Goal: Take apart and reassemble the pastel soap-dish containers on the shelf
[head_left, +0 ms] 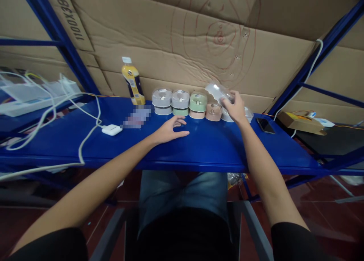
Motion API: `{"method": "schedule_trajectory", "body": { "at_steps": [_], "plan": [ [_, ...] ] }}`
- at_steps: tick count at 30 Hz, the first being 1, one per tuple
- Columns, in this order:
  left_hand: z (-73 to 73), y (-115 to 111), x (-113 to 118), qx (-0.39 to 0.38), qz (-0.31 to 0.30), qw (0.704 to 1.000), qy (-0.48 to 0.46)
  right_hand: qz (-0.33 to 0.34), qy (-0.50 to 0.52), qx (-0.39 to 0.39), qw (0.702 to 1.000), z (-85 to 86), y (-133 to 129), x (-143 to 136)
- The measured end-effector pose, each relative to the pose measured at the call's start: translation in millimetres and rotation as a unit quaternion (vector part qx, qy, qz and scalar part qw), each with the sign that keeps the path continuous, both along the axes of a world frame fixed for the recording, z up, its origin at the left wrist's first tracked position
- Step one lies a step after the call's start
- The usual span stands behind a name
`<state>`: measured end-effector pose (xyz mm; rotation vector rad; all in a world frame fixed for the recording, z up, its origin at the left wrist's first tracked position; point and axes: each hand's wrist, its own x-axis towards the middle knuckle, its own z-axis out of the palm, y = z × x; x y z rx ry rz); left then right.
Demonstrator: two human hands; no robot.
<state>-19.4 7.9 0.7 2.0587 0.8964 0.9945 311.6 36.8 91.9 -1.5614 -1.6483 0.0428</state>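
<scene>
My right hand [233, 106] grips a clear plastic package [216, 91], which is tilted above the right end of a row of small packs. My left hand [171, 130] hovers over the blue table [204, 147] with its fingers apart, holding nothing. Just behind it are rounded packs with clear covers, stacked in twos: a grey pack [161, 97], another grey pack [181, 98] over a green one, and a green pack [198, 101] over a peach one. A single peach pack [213, 112] stands nearer my right hand. Partly hidden behind that hand are more pale packs [226, 115].
A yellow drink bottle [133, 81] stands at the back left. White cables [85, 139] and a small white case [112, 130] lie on the left. A phone [265, 125] rests on the right, and a cardboard wall [136, 30] rises behind.
</scene>
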Motion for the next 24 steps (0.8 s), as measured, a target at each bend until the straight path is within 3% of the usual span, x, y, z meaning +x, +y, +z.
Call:
{"method": "schedule_trajectory", "body": {
  "at_steps": [2,5,9,13,20,24],
  "plan": [
    [3.0,2.4,-3.6,-0.03,-0.012,0.998,-0.049,0.131,0.003,-0.017,0.991,-1.3,-13.8,1.6],
    [6.1,4.0,-6.9,-0.056,-0.027,0.995,-0.072,0.3,-0.02,-0.068,0.951,-14.8,-28.9,-8.8],
    [6.7,0.3,-6.5,-0.059,-0.038,0.997,-0.026,0.434,-0.043,-0.143,0.888,-40.5,-31.5,-28.3],
    [3.2,-2.9,-3.1,-0.012,-0.018,1.0,0.018,0.458,-0.063,-0.162,0.872,-55.6,-27.8,-36.0],
    [-8.2,2.6,1.5,0.038,-0.013,0.998,0.039,0.376,-0.134,-0.078,0.913,-60.7,-39.0,-65.8],
    [-6.3,1.7,-2.5,0.063,-0.019,0.997,0.033,0.372,-0.098,-0.039,0.922,-55.1,-40.7,-58.0]
  ]
}}
